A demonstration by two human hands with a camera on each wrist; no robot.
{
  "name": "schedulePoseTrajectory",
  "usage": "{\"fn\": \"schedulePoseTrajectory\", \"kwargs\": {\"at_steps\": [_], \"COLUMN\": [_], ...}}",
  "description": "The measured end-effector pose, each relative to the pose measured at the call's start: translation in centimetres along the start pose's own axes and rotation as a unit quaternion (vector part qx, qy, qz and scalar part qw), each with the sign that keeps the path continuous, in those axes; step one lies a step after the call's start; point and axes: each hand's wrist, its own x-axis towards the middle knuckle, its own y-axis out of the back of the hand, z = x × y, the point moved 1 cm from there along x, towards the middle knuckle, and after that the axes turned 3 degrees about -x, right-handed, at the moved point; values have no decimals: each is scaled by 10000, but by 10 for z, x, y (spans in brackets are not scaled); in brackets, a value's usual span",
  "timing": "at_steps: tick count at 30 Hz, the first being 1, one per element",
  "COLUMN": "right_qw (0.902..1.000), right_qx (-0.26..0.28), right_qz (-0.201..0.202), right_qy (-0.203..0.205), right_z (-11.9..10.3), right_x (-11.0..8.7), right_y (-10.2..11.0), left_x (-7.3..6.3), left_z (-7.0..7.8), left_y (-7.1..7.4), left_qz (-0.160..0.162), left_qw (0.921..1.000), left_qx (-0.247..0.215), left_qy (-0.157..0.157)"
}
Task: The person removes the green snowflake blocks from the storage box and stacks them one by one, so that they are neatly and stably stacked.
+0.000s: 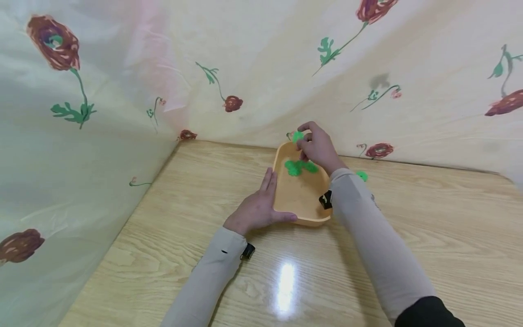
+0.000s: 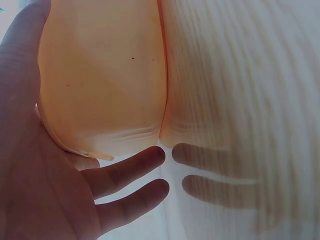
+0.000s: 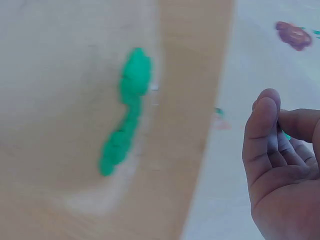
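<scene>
A light orange tray [image 1: 300,195] with raised walls lies on the table, holding several bright green lumps [image 1: 301,167]. My left hand [image 1: 259,209] rests against its left side and near corner, thumb along the near rim, fingers straight. In the left wrist view two extended fingers [image 2: 132,182] stand just off the tray's wall. Over the tray's far end, my right hand [image 1: 318,145] pinches a small green lump [image 1: 298,136] between thumb and fingers. Only a sliver of that lump shows in the right wrist view, while the lumps [image 3: 127,112] on the tray floor form a row.
Another green lump [image 1: 362,175] lies on the wood-grain table [image 1: 429,236], right of the tray and beside the right forearm. A floral-patterned sheet [image 1: 261,54] rises behind the table and along its left edge, close to the tray's far end.
</scene>
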Motion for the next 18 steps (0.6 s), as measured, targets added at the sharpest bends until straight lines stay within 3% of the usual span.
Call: {"fn": "schedulePoseTrajectory", "kwargs": {"at_steps": [8,18], "right_qw": [9989,9977], "right_qx": [211,-216], "right_qz": [429,632], "right_qy": [20,-74], "right_z": [-25,-13], "right_x": [-17,-51], "right_y": [30,70], "left_x": [-1,-2], "left_z": [1,3], "left_y": [1,0], "left_qz": [71,56], "left_qw": [9999,9999], "left_qx": [-77,-121], "left_qy": [34,34]}}
